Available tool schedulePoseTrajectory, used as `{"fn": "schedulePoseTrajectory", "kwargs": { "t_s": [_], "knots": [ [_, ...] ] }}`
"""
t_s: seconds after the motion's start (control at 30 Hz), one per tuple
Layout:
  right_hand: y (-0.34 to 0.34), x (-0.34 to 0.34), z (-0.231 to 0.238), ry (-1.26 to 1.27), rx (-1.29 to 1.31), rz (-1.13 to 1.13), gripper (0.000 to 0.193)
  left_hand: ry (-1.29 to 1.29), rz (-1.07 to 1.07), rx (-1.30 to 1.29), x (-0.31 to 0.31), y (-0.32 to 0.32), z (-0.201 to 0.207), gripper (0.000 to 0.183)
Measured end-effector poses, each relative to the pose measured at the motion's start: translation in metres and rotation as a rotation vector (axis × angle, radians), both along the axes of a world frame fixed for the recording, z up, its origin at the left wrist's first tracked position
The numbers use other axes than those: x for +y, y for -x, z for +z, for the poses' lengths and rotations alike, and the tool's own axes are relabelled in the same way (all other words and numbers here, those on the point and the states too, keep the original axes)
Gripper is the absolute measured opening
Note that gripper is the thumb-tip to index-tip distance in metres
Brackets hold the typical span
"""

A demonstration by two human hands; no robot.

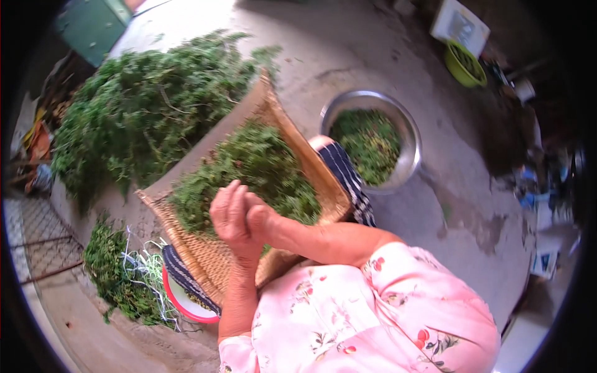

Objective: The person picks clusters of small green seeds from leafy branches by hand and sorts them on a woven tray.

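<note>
A woven square basket [214,261] rests on my lap, tilted, with feathery green leafy sprigs [258,158] heaped in it. My left hand [231,214] and my right hand [260,222] meet above its near side, close to the sprigs. The fingers of both are bent and pressed together. Whatever lies between them, if anything, is hidden by the hands themselves. Beyond my right knee, a steel bowl [407,124] on the floor holds picked green and yellowish bits [367,146].
A large pile of leafy branches [143,112] covers the floor at the far left. Nearer lie a smaller green heap [118,273], pale plastic strips [149,267] and a red-rimmed basin [177,298]. A lime-green basin [476,71] stands far right. Clutter lines the right wall.
</note>
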State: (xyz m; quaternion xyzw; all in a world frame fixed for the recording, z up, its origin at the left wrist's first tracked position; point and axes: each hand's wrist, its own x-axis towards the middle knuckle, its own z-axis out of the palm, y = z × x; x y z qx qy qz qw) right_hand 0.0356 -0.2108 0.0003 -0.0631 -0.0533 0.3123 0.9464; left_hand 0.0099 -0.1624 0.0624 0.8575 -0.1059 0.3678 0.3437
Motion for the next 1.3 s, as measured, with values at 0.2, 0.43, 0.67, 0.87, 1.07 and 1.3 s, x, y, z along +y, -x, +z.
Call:
{"fn": "schedulePoseTrajectory", "kwargs": {
  "t_s": [0.2, 0.43, 0.67, 0.87, 1.07, 1.3],
  "knots": [
    [-0.007, -0.031, 0.034, 0.774, -0.501, -0.375, 0.033, 0.236, -0.074, 0.060, -0.018, -0.007, 0.007, 0.037],
    [-0.022, -0.047, 0.063, 0.232, 0.452, 0.156, 0.026, 0.341, -0.049, -0.149, -0.027, 0.004, 0.020, 0.038],
    [-0.031, -0.078, 0.065, 0.109, 0.451, 0.164, 0.031, 0.873, 0.022, 0.148, -0.013, -0.023, -0.004, 0.023],
    [-0.073, -0.147, 0.071, 0.062, 0.295, -0.100, 0.029, 0.817, 0.295, 0.423, 0.089, -0.035, -0.035, 0.020],
    [-0.120, -0.262, -0.013, 0.281, 0.370, -0.365, 0.032, 0.150, 0.447, 0.587, 0.143, -0.033, -0.071, 0.033],
    [-0.110, -0.307, -0.080, 0.964, 0.482, -0.678, 0.058, -0.131, 0.493, 0.638, 0.154, -0.031, -0.109, 0.040]
  ]
}}
